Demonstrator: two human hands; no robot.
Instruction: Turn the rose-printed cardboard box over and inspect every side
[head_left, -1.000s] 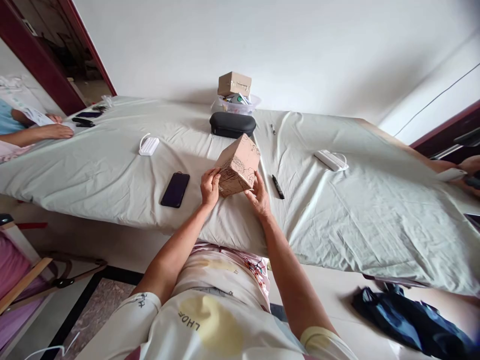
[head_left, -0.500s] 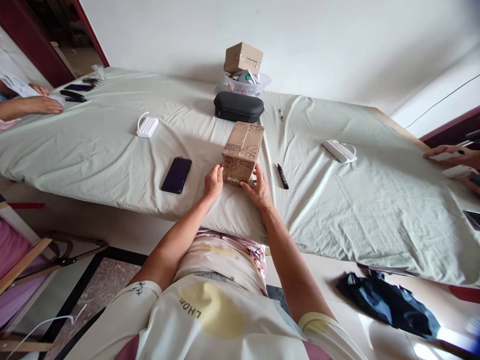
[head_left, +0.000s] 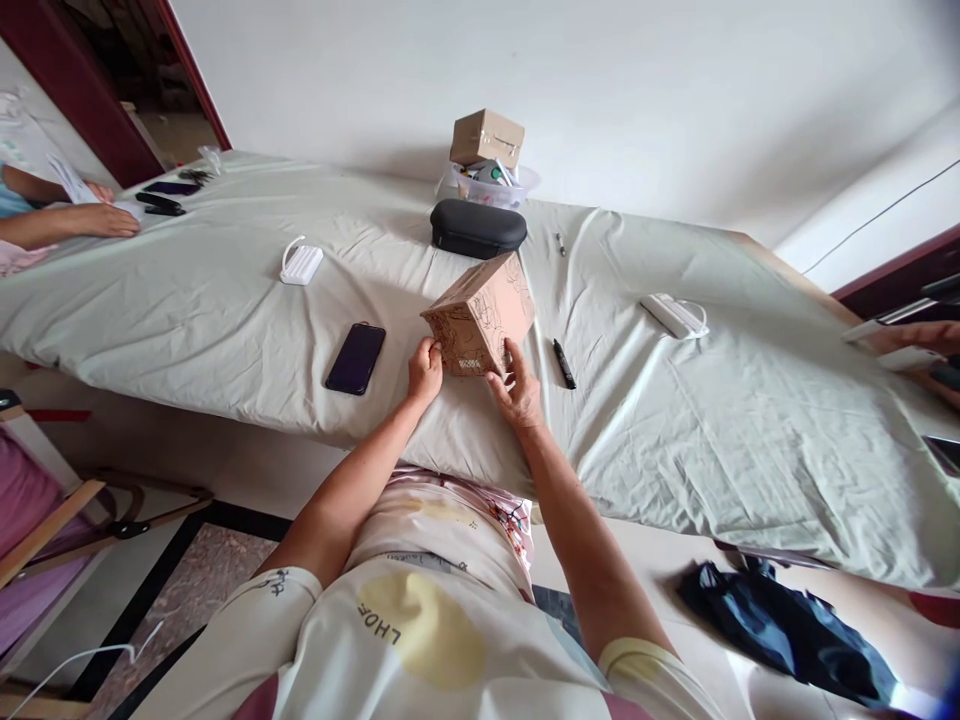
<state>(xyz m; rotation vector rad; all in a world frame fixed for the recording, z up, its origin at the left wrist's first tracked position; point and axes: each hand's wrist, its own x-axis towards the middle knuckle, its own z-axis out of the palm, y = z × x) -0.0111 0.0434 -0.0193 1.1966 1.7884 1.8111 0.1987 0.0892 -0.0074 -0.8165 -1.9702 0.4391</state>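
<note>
A brown cardboard box, scribbled over with dark lines, is tilted to the left in front of me. My left hand is closed at its lower left corner; the fingertips are partly hidden. On the lower right side, my right hand rests its thumb and fingers against the cardboard, with the fingers somewhat apart. To the right of that hand lies a black marker pen. A dark smartphone is left of my left hand. Just behind the box sits a black zip case.
Along the wall, a clear plastic basket carries a smaller cardboard box. White power banks lie on either side of the cloth-covered table. Another person's hands hold paper at far left; a further hand shows at far right.
The cardboard box has rolled over to the left between my hands, so its right side now faces up more. The camera view has shifted slightly.
</note>
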